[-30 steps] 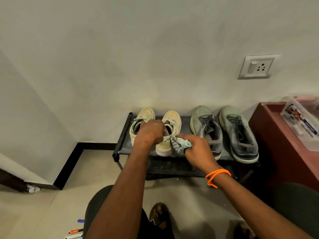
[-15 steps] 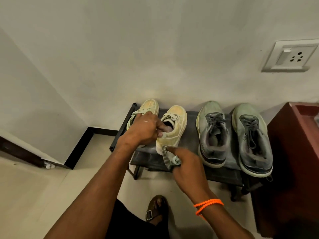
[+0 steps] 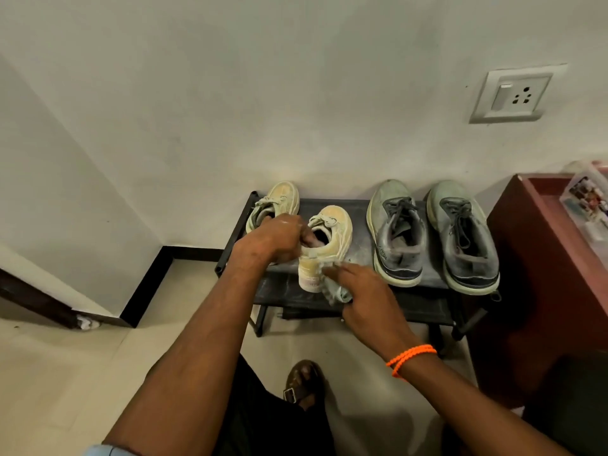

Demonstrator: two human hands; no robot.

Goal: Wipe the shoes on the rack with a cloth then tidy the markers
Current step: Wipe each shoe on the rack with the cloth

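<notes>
A black shoe rack (image 3: pixel 360 225) stands against the wall with two pairs on top. My left hand (image 3: pixel 276 240) grips the collar of a cream sneaker (image 3: pixel 335 232), fingers tucked inside its opening, and the shoe is tipped so its heel hangs over the rack's front. My right hand (image 3: pixel 365 296) holds a grey-blue cloth (image 3: pixel 337 289) against that heel. The other cream sneaker (image 3: pixel 281 199) sits behind my left hand. Two grey sneakers (image 3: pixel 398 232) (image 3: pixel 464 235) rest on the right. No markers are in view.
A dark red cabinet (image 3: pixel 533 278) stands right of the rack, with a clear plastic box (image 3: pixel 585 202) on top. A wall socket (image 3: pixel 513 93) is above it. My sandalled foot (image 3: pixel 301 383) is on the tiled floor below the rack.
The cream sneaker has been pulled forward and tilted, its heel now past the rack's front. My right hand with the cloth moved from the shoe's side to its heel.
</notes>
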